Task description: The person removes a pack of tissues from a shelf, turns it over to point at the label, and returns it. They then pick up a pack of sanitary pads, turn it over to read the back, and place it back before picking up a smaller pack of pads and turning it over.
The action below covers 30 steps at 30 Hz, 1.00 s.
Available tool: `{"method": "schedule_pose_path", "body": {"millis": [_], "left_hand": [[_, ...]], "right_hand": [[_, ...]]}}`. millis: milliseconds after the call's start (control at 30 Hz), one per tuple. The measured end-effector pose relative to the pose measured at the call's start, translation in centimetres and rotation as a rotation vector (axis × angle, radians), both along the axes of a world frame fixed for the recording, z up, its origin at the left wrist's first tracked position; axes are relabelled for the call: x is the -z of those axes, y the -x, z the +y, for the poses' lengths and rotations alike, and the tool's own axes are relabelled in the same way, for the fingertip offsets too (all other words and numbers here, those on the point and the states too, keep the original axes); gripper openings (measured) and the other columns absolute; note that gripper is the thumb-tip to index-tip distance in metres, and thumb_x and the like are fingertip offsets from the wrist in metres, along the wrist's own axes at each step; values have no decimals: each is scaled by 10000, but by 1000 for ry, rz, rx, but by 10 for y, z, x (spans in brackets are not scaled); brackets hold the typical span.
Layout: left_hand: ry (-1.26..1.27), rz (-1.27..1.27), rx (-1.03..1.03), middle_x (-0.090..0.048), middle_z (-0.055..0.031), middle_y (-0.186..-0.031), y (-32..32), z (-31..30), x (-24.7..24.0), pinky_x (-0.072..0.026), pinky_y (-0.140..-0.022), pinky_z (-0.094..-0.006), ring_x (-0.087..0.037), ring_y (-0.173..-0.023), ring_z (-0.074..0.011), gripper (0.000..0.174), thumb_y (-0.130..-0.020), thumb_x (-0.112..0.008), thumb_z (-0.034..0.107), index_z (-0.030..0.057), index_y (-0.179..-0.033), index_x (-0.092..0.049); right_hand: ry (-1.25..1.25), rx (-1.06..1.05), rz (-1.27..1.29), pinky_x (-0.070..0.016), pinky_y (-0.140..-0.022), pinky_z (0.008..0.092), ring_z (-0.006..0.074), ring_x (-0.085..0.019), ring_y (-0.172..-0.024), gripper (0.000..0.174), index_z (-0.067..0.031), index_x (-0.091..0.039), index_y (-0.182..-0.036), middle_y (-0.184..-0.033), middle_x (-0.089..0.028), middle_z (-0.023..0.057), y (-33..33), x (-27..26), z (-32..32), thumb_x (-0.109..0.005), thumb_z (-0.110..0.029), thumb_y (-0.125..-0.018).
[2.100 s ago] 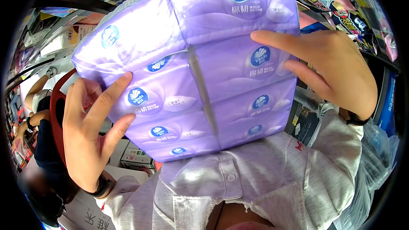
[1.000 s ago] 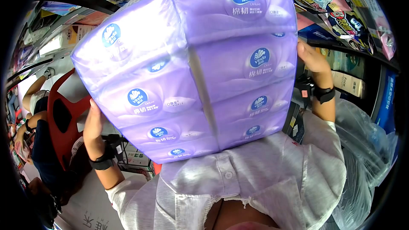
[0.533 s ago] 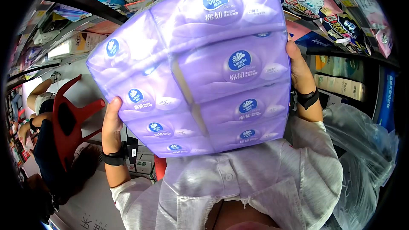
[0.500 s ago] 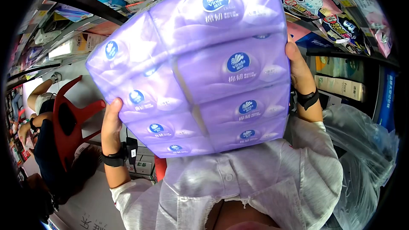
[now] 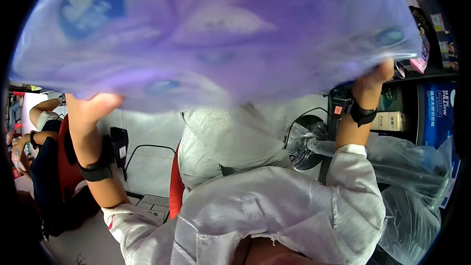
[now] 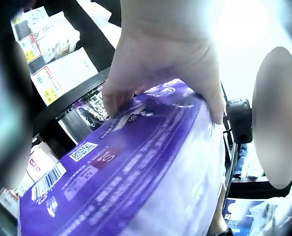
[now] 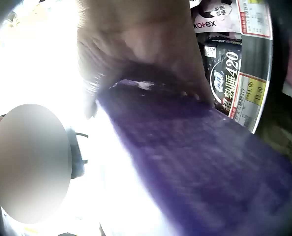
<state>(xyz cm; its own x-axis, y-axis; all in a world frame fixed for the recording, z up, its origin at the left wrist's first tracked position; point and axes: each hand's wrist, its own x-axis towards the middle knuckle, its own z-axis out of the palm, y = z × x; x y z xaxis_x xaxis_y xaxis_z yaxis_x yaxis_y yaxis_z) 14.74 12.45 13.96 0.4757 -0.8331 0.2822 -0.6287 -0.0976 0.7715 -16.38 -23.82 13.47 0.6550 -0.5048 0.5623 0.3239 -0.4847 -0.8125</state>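
A large purple multipack of tissues (image 5: 235,54) fills the top of the head view, blurred and close to the camera. My left hand (image 5: 88,113) grips its left end, with the thumb on the near face. At the right end my right hand (image 5: 372,82) holds it the same way, thumb up along the edge. In the left wrist view, the left hand (image 6: 160,61) spans the dark purple end panel of the pack (image 6: 121,162), which carries a barcode. The right wrist view shows the right hand (image 7: 141,46) across the opposite end of the pack (image 7: 200,152).
Shelves with packaged goods flank me; pad packs (image 7: 227,69) with price tags sit near the right hand. A red chair (image 5: 175,191) is behind my lap. Clear plastic bags (image 5: 412,216) hang at right, below a blue box (image 5: 438,113). Another person (image 5: 44,152) is at left.
Both hands first lay on the pack's front, then moved to its two sides. Now the pack has been lifted up and toward the camera, uncovering my lap and the floor.
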Motion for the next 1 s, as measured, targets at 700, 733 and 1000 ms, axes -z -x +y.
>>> {"method": "schedule_pose_path", "body": {"millis": [700,733,1000], "left_hand": [[-300,-73,-47,-563,-150,-1085,6,49,95,-431,-851,-366,-555,-985,-296,572,-626,-720,205,16,-1129,-526],[-318,-34,-102,-566,-144,-1063,17,31,81,-434,-839,-366,-558,-964,-301,554,-617,-722,192,11,-1106,-534],[-11,-459,73,-561,-144,-1020,53,-52,35,-443,-797,-352,-566,-890,-322,572,-543,-776,165,-5,-1041,-552]], "right_hand": [[543,-10,312,-339,-963,371,233,-468,-1108,1120,37,-244,-1328,-1215,-460,166,27,34,41,-810,-468,-504],[466,21,316,-339,-962,371,234,-466,-1110,1116,39,-247,-1326,-1218,-457,166,34,38,45,-806,-471,-505],[234,254,330,-337,-959,369,243,-452,-1123,1088,53,-271,-1304,-1240,-433,168,94,49,47,-782,-491,-513]]}}
